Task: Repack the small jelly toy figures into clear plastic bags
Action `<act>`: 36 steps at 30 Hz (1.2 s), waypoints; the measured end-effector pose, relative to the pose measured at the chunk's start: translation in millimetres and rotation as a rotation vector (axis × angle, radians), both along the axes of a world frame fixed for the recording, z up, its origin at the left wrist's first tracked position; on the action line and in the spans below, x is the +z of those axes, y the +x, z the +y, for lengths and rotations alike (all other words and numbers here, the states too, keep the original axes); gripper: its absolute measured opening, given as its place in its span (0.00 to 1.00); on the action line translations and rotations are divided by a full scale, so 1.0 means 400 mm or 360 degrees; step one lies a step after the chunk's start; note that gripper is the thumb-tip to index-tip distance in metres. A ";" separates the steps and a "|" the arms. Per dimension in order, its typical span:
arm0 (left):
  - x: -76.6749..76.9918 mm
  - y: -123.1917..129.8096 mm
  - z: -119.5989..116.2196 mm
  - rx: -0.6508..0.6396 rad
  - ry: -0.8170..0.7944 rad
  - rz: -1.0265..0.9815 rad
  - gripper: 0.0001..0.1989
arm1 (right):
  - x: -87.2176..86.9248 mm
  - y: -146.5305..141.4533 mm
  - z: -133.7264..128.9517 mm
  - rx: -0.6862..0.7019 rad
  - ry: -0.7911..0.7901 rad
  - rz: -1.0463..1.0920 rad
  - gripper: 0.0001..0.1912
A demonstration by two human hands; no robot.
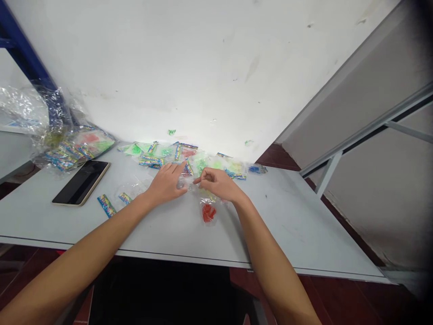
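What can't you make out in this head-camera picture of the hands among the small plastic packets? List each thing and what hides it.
Head view:
Whatever the right hand's fingers pinch: the fingers and glare on the plastic hide it.
Packets under the left hand: the hand covers them.
Printing on the striped packet labels: too small to read.
Contents of the crumpled clear plastic bag: glare hides them.
Both upper arms: cut off by the bottom edge.

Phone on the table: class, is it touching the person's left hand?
Apart. The head view shows the phone lying on the white table, with bare tabletop plainly separating it from the left hand.
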State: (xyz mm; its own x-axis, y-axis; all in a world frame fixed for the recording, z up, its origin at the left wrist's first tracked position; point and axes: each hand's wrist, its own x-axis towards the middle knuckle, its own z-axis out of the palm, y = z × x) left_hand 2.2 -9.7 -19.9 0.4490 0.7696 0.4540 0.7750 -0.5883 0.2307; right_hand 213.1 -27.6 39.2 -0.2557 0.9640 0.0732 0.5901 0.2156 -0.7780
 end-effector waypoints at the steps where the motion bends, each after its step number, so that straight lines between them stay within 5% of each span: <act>1: 0.000 0.001 -0.001 -0.0008 0.0036 0.0035 0.35 | -0.001 -0.001 0.002 0.0015 -0.0048 -0.0039 0.05; 12: 0.003 0.010 -0.014 -0.0062 0.0153 0.0260 0.31 | -0.028 0.033 0.038 -0.0068 -0.0409 0.0206 0.06; 36: 0.007 0.023 -0.028 -0.0047 0.0078 0.0248 0.35 | -0.046 -0.034 0.028 -0.0476 0.0087 0.0117 0.03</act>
State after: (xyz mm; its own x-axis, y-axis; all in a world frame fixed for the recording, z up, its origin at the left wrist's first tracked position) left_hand 11.5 -20.8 -17.1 0.5389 0.7336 0.4139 0.7815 -0.6188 0.0792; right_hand 199.5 -16.6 20.8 0.0467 0.9898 0.1347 0.5762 0.0835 -0.8130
